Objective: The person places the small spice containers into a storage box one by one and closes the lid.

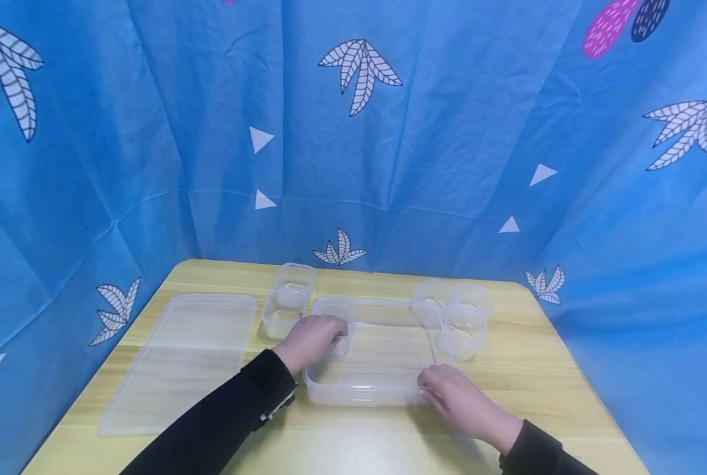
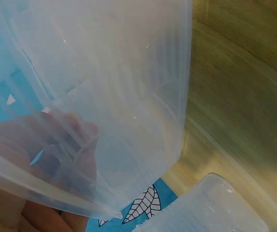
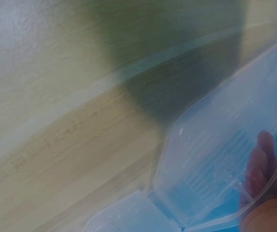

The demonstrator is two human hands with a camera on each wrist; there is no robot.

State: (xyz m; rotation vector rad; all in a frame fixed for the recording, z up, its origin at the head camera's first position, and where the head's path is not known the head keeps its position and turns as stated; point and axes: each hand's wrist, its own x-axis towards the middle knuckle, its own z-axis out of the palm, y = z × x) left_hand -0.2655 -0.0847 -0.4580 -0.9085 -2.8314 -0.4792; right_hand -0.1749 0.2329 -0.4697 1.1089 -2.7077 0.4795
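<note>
A large clear plastic container (image 1: 362,396) stands on the table without a lid. My left hand (image 1: 314,335) reaches over its left side and pinches a small clear box (image 1: 343,344) in the far-left part of it. In the left wrist view, the fingers (image 2: 83,150) show through see-through plastic walls. At the large container's near-right corner, my right hand (image 1: 463,399) grips the rim. The right wrist view has its fingers (image 3: 256,166) behind the clear wall, with the thumb side outside.
A flat translucent lid (image 1: 181,356) lies at the left. Two small clear boxes (image 1: 282,323) stand beyond the left forearm. Several small round clear containers (image 1: 463,340) cluster by the large container's right side. A blue patterned curtain (image 1: 353,165) hangs around the wooden table (image 1: 537,369).
</note>
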